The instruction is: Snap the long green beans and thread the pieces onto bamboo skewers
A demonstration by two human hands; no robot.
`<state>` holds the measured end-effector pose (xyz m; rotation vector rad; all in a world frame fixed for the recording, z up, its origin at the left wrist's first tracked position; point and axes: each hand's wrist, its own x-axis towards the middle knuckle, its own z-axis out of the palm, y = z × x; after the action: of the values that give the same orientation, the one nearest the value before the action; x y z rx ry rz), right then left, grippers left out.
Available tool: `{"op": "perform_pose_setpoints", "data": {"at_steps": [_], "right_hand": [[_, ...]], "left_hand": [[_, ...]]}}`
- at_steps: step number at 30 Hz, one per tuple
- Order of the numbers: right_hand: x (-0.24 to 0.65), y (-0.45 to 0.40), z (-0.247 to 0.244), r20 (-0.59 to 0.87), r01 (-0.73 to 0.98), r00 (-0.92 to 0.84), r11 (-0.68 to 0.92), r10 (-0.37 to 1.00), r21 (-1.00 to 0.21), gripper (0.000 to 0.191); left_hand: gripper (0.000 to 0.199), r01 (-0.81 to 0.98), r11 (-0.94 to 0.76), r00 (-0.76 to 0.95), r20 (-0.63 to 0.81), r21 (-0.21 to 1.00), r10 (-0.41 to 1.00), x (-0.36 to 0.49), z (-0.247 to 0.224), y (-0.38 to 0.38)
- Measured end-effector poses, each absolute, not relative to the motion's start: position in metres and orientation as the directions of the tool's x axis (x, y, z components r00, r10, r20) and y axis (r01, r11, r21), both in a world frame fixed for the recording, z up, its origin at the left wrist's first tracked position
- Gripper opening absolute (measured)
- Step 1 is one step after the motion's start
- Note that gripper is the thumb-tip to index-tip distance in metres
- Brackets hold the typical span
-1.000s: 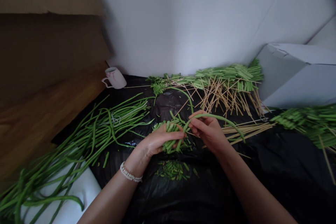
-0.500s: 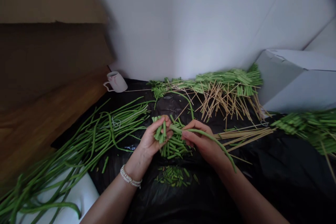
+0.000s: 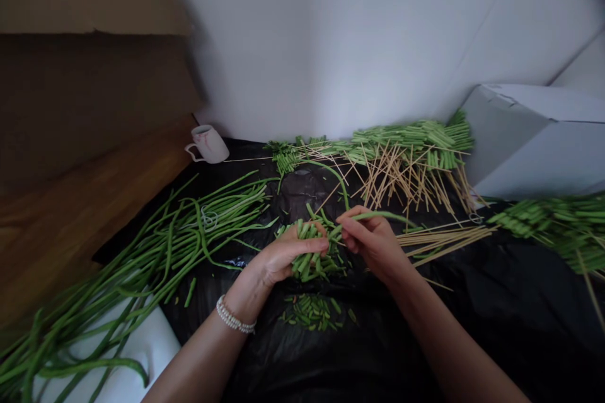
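My left hand (image 3: 283, 254), with a white beaded bracelet at the wrist, is closed over short cut pieces of long bean (image 3: 307, 264). Its thumb points right, and which pieces lie in the hand and which in the pile beneath is hard to tell. Close beside it, my right hand (image 3: 371, 240) pinches a long bean (image 3: 385, 215) near one end. The rest of that bean trails off to the right over the fingers. Nearer to me, a small heap of trimmed bean tips (image 3: 314, 313) lies on the black plastic sheet (image 3: 368, 365).
Whole long beans (image 3: 189, 239) spread across the left side, partly over a white object (image 3: 155, 340). A mug (image 3: 208, 145) stands at the back left. Skewered bean pieces (image 3: 411, 137) lie by the wall; bare wooden skewers (image 3: 444, 240) and more beans (image 3: 558, 220) are right, near a white box (image 3: 529, 145).
My left hand has lowered and turned, its thumb now pointing right. My right hand has moved slightly up and right, and the bean's free end has swung upward.
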<state>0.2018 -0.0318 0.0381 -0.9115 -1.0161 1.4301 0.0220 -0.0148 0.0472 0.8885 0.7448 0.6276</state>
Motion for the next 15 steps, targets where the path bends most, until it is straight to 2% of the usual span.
{"op": "perform_pose_setpoints", "data": {"at_steps": [4,9,15], "right_hand": [[0.2037,-0.0296,0.0383,0.001,-0.329,-0.089,-0.029,0.996,-0.944,0.025],[0.1979,-0.0335,0.044,-0.007,-0.212,-0.155,-0.04,0.988,-0.977,0.028],[0.1958,-0.0338,0.0465,0.012,-0.146,-0.152,-0.01,0.988,-0.989,0.026]], "left_hand": [[0.038,-0.118,0.47,0.583,-0.322,0.875,0.746,0.0217,0.0465,-0.0138],[0.042,-0.1,0.443,0.559,-0.318,0.891,0.766,0.0223,0.0464,-0.0146],[0.036,-0.055,0.367,0.536,-0.283,0.929,0.795,0.0233,0.0428,-0.0138]]}}
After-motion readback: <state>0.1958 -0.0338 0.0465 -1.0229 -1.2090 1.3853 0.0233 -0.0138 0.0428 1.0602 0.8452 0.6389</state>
